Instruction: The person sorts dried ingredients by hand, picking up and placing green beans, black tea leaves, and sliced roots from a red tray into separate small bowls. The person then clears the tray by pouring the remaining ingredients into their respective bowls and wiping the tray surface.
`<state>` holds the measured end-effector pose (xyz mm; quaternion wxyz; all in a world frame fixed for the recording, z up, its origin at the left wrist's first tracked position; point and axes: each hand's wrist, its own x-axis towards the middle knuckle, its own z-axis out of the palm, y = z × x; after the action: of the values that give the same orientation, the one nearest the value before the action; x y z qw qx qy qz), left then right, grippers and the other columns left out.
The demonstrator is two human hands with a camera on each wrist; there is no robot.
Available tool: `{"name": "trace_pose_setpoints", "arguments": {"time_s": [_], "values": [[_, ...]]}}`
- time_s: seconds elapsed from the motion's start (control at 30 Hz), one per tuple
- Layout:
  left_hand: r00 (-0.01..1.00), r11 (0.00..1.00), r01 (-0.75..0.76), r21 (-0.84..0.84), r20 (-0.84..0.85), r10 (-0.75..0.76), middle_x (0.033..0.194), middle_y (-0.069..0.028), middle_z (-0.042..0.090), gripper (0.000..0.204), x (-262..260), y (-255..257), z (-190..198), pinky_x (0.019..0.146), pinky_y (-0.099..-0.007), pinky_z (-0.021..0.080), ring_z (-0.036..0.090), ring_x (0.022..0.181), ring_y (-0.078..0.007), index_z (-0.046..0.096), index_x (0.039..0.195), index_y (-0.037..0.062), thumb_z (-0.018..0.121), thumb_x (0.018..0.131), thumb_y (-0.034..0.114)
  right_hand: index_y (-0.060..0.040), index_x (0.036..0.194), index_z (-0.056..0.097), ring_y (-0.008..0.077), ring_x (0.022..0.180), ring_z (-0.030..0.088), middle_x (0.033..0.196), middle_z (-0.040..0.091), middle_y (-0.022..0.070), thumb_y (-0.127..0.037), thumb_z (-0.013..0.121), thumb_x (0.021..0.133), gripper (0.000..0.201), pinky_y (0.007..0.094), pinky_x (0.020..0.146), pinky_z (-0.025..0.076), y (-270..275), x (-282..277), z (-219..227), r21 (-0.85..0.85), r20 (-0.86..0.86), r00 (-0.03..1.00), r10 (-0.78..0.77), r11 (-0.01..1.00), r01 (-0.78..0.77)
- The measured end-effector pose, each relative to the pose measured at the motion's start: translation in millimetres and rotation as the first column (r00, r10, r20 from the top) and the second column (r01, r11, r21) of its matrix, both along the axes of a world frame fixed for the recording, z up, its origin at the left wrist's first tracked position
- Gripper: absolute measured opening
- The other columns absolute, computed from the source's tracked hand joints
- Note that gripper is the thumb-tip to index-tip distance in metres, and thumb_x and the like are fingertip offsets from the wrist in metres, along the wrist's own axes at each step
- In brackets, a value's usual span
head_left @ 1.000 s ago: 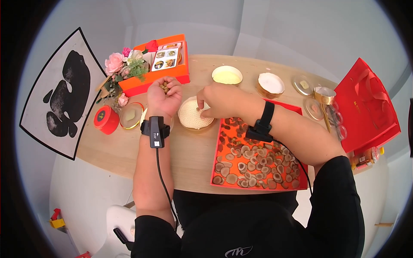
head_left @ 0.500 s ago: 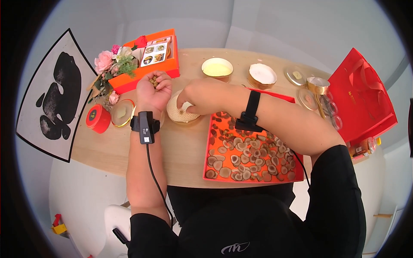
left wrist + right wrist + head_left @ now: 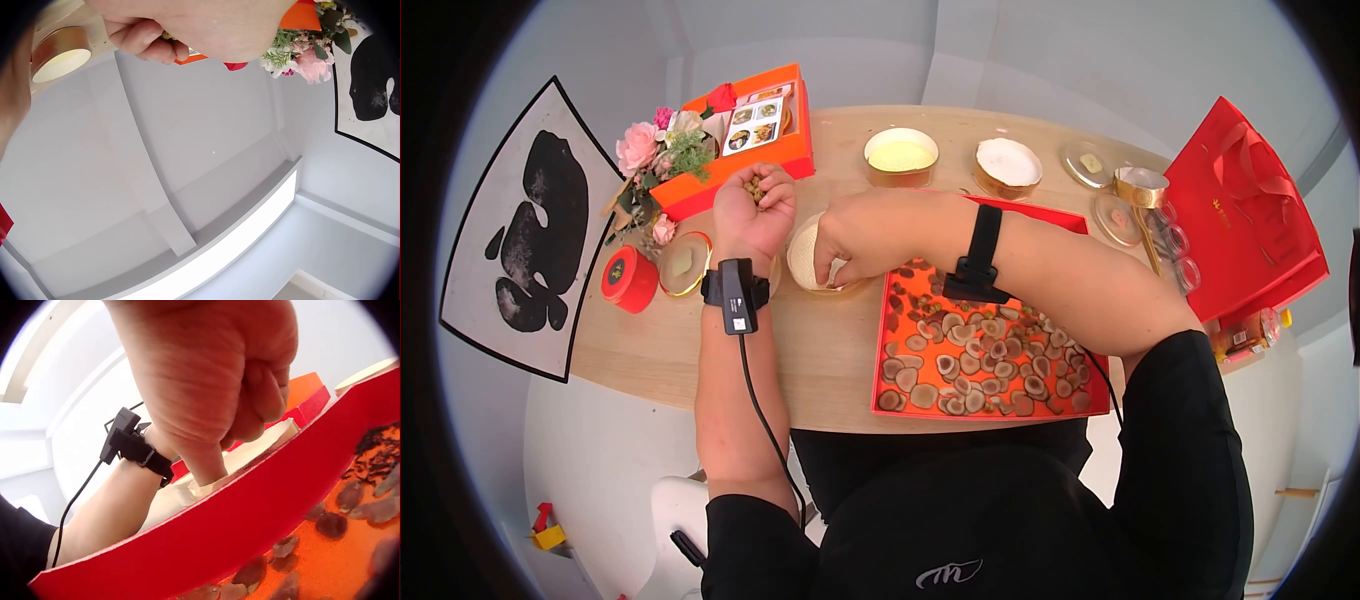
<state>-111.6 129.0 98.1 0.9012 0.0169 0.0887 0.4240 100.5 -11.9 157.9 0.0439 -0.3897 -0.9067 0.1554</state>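
My left hand (image 3: 755, 215) is palm up, its fingers curled round several small greenish-brown pieces (image 3: 754, 187). In the left wrist view, the same hand (image 3: 206, 25) is seen from below, with a bit of the pieces (image 3: 166, 35) showing by the fingers. My right hand (image 3: 850, 235) reaches down into a round tub (image 3: 802, 255) with a cream textured surface inside. In the right wrist view, the right thumb (image 3: 209, 465) points down past the tub's rim and the other fingers bend in. Its fingertips are hidden, so I cannot tell whether they pinch anything.
A red box (image 3: 881, 350) holding brown round slices (image 3: 960, 360) lies under my right forearm. Behind stand a tub of yellow powder (image 3: 900, 155) and one of white (image 3: 1008, 162). An orange box (image 3: 805, 160) with flowers (image 3: 637, 148), a red jar (image 3: 628, 280) and a red bag (image 3: 1250, 210) flank them.
My right fingers have moved down and closer to the tub's near side. The left hand keeps its hold on the small pieces. The whole head view has shifted slightly.
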Motion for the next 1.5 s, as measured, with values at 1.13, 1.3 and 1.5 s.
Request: {"name": "trace_pose_setpoints", "arguments": {"time_s": [1.13,1.3,1.5], "values": [[0.991,0.997,-0.078,0.009,-0.11,0.078,0.09,-0.0018,0.052,0.015,5.9,-1.0,-1.8,0.053,-0.0273,0.033,0.048,0.069,-0.0122,0.057,0.103,0.0034,0.053,0.115,0.011,-0.0167,0.124,0.09,0.035,0.09,0.082,0.098,0.085,0.0143,-0.026,0.084,0.103,0.023,0.0524,0.079,0.063,-5.1,-32.9,0.1,0.033,0.018,0.996,-0.089,0.995,0.089],[0.987,0.996,-0.09,0.003,-0.132,0.089,0.09,-0.0017,0.052,0.016,8.0,-4.7,3.8,0.052,-0.0278,0.033,0.047,0.069,-0.0122,0.056,0.103,0.004,0.053,0.116,0.012,-0.0128,0.112,0.088,0.0354,0.086,0.08,0.092,0.083,0.0141,-0.026,0.079,0.104,0.017,0.0539,0.075,0.062,-20.4,-29.2,1.5,0.093,0.01,0.994,-0.107,0.99,0.105],[0.989,0.996,-0.085,0.03,-0.122,0.088,0.091,-0.0023,0.053,0.015,8.2,-7.7,6.3,0.052,-0.027,0.034,0.048,0.069,-0.0123,0.057,0.104,0.0037,0.053,0.117,0.011,-0.0069,0.096,0.079,0.039,0.084,0.079,0.088,0.081,0.015,-0.032,0.071,0.11,0.03,0.0537,0.077,0.062,-75.3,3.4,42.5,0.043,0.137,0.971,-0.198,0.98,0.194]]}}
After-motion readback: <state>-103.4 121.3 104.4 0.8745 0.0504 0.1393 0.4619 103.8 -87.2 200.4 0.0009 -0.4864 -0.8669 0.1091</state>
